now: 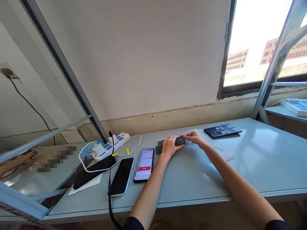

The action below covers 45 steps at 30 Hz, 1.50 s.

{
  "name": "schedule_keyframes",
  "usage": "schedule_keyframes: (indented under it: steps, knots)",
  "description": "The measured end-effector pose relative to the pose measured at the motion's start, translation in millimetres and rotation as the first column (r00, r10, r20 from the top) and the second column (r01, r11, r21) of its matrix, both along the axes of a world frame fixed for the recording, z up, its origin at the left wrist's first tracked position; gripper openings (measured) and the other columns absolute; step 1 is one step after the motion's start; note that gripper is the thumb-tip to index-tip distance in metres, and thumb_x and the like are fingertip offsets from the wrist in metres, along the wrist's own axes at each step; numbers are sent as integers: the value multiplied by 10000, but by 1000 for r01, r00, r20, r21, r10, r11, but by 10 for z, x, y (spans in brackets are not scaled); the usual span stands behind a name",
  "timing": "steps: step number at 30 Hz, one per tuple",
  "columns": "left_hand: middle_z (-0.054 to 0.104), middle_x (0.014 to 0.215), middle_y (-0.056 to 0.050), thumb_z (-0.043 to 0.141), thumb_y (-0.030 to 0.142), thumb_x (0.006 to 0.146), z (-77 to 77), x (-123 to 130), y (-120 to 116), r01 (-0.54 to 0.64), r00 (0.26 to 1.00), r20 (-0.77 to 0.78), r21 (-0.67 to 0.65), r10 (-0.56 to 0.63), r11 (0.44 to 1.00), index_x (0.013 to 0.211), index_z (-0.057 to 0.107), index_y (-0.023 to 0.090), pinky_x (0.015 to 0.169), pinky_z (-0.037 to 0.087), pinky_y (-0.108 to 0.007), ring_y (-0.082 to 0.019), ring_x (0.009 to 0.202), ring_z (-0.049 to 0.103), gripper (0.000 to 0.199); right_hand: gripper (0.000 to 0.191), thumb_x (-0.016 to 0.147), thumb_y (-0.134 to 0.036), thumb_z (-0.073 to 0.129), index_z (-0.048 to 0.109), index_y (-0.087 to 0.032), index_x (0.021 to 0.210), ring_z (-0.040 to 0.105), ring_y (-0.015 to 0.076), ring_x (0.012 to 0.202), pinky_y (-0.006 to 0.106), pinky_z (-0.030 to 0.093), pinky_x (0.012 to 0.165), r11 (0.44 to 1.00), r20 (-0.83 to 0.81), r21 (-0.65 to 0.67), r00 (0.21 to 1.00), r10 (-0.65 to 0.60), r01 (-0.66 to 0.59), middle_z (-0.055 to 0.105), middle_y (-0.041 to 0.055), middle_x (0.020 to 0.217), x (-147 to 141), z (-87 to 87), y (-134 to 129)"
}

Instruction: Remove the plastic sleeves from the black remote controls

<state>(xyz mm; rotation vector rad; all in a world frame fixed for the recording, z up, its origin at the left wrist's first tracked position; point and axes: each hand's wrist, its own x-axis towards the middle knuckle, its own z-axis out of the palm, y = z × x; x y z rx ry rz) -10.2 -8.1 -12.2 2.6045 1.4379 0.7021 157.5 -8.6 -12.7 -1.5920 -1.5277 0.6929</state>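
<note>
A dark remote control (179, 141) lies under the fingers of my left hand (169, 146), which is closed over it near the middle of the desk. Another dark remote, or remotes, (158, 149) sticks out on the left side of that hand, partly hidden by it. My right hand (195, 138) is closed in a pinch at the remote's right end, where the edge of a clear plastic bag (222, 152) bunches up. The bag spreads flat under and behind my right forearm. Beyond it, black button remotes (222, 130) lie side by side.
Left of my hands are a phone with a lit timer (144, 166), a dark-screened phone (122, 176), a black strap or cable (110, 179) and a power strip (111, 147) with white cables. Metal posts (271, 64) frame the desk. Another person's hand (25, 158) rests at the far left.
</note>
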Motion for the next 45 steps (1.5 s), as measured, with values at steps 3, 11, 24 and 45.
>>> schedule_keyframes:
  steps: [3,11,24,45]
  knots:
    - [656,1013,-13,687,454,786,-10,0,5,20,1000,18,-27,-20,999,1085,616,244,790,464,-261,-194,926,639,372,324,681,-515,679,716,-194,693,552,144,625,210,352,510,999,108,-5,993,-47,48,617,18,625,21,29,-10]
    - [647,983,-20,738,486,722,-14,9,22,126,992,-6,40,-126,991,1045,646,232,876,460,-297,-210,987,593,421,276,691,-297,714,611,-187,460,547,134,553,212,326,507,974,396,-150,913,-100,172,530,10,464,57,251,-207]
    - [565,1287,-75,459,421,929,-83,46,17,-70,994,-87,-53,65,996,1279,545,222,1008,385,-329,-225,1214,493,412,176,818,-320,643,708,-196,711,606,104,641,178,339,527,944,534,-231,842,-79,234,646,-12,636,-111,374,-311]
    - [571,1310,-67,384,345,958,-41,34,-22,-84,989,-129,-106,70,991,1277,535,202,1085,346,-368,-208,1249,488,382,78,791,-297,686,734,-237,786,647,160,775,203,437,647,903,557,-207,805,-207,375,682,20,759,-50,412,-337]
